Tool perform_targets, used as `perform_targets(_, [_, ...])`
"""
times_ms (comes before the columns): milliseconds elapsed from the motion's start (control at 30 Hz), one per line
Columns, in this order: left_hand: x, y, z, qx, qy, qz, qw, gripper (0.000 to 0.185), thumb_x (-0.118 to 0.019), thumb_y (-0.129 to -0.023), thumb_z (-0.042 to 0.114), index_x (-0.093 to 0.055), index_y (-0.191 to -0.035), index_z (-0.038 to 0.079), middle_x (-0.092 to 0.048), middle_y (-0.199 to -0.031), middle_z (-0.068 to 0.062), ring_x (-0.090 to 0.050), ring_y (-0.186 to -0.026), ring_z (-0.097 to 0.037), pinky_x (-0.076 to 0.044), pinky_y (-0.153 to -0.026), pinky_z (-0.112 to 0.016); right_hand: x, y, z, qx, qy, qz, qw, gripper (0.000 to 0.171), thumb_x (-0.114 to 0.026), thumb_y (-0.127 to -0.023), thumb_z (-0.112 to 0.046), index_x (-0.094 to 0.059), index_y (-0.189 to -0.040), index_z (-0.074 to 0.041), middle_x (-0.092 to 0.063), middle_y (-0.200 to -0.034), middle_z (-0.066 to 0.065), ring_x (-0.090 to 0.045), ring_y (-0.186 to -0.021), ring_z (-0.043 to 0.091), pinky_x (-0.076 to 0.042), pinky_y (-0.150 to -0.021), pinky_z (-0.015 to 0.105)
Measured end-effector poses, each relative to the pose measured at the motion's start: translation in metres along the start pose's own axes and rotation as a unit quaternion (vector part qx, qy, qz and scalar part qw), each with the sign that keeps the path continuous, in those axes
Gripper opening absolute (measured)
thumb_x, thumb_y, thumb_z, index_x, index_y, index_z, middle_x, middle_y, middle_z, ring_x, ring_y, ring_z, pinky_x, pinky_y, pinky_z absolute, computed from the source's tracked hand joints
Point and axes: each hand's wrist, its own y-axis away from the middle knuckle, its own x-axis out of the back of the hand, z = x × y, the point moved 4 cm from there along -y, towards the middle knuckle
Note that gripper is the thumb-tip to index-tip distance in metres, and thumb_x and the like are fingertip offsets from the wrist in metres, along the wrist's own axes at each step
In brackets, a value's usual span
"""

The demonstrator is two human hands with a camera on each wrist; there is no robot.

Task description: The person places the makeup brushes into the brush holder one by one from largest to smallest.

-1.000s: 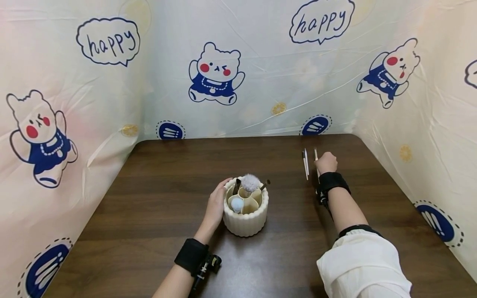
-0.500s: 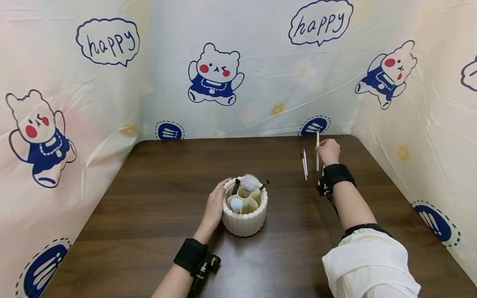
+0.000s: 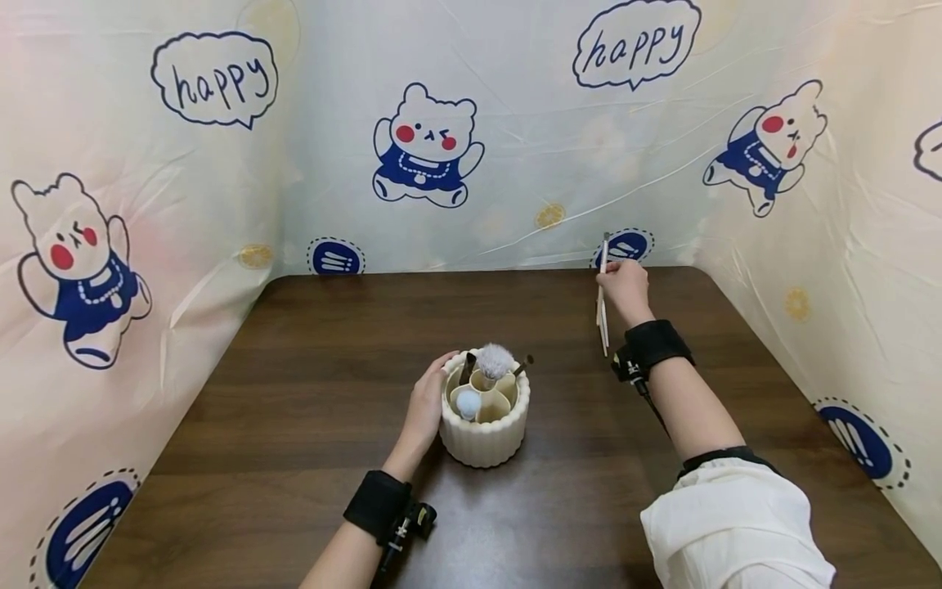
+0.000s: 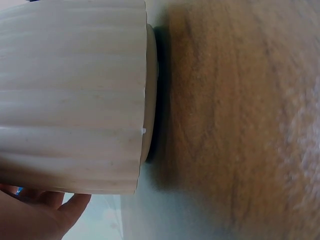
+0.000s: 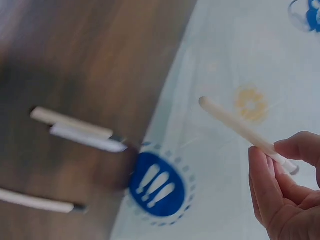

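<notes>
nearest, toward the middle of the dark brown wooden bench (image 3: 309,393): cream ribbed round ceramic-looking holder with inner compartments (image 3: 485,429), carrying a fluffy grey-white brush (image 3: 495,360), a small pale blue puff (image 3: 468,403) and two dark-tipped slim sticks. left hand (image 3: 427,405) laid against the holder's left wall, fingers curved round the rim, bracing it; ribbed wall fills the left wrist view (image 4: 75,95).

farther back, near the far right corner: right hand (image 3: 624,285) raised off the bench, thumb and fingertips (image 5: 262,180) pinching a thin cream-coloured makeup pencil (image 5: 240,129) close to one end, shaft nearly upright. below it, more slim pale pencils (image 3: 603,327) lying flat on the bench, their number hard to tell.

pencil likely light, stiff and smooth, so prone to swivel in a tip pinch; a hold nearer mid-shaft probably steadier. holder looks heavier and stable, though possibly breakable.
</notes>
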Motion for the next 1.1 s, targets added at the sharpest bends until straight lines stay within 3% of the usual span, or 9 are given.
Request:
perform_targets(167, [0.000, -0.001, 0.001, -0.004, -0.003, -0.001, 1.0000, 0.045, -0.028, -0.100, 0.018, -0.052, -0.136, 0.007, -0.049, -0.144, -0.012, -0.039, -0.138, -0.030, -0.030, -0.114, -0.049, -0.004, 0.006, -0.025, 0.042, -0.019, -0.008, 0.999, 0.029, -0.053, -0.087, -0.009, -0.065, -0.108, 0.007, -0.066, -0.102, 0.023, -0.060, -0.087, 0.028, -0.043, -0.066, 0.024])
perform_targets(533, [0.000, 0.000, 0.002, -0.009, -0.012, -0.002, 0.9999, 0.045, -0.028, -0.100, 0.020, -0.053, -0.136, 0.007, -0.049, -0.144, -0.012, -0.039, -0.138, -0.031, -0.030, -0.114, -0.051, -0.011, 0.020, -0.054, 0.074, -0.053, -0.034, 0.995, 0.028, -0.055, -0.085, -0.008, -0.060, -0.107, 0.008, -0.064, -0.101, 0.022, -0.059, -0.090, 0.030, -0.045, -0.071, 0.027])
perform_targets(933, [0.001, -0.002, 0.000, -0.002, -0.010, -0.004, 0.9999, 0.046, -0.027, -0.100, 0.021, -0.052, -0.137, 0.009, -0.048, -0.146, -0.011, -0.038, -0.139, -0.031, -0.029, -0.114, -0.052, -0.020, 0.046, -0.094, 0.141, -0.081, -0.078, 0.984, 0.023, -0.056, -0.086, -0.007, -0.060, -0.104, 0.007, -0.065, -0.098, 0.022, -0.062, -0.089, 0.030, -0.045, -0.069, 0.024])
perform_targets(1100, [0.001, -0.002, 0.000, -0.005, -0.012, -0.004, 0.9999, 0.046, -0.027, -0.100, 0.020, -0.052, -0.137, 0.009, -0.049, -0.145, -0.012, -0.039, -0.138, -0.031, -0.030, -0.114, -0.051, -0.024, 0.060, -0.105, 0.161, -0.094, -0.119, 0.975, 0.022, -0.057, -0.086, -0.007, -0.060, -0.104, 0.006, -0.066, -0.100, 0.022, -0.063, -0.092, 0.030, -0.047, -0.073, 0.024])
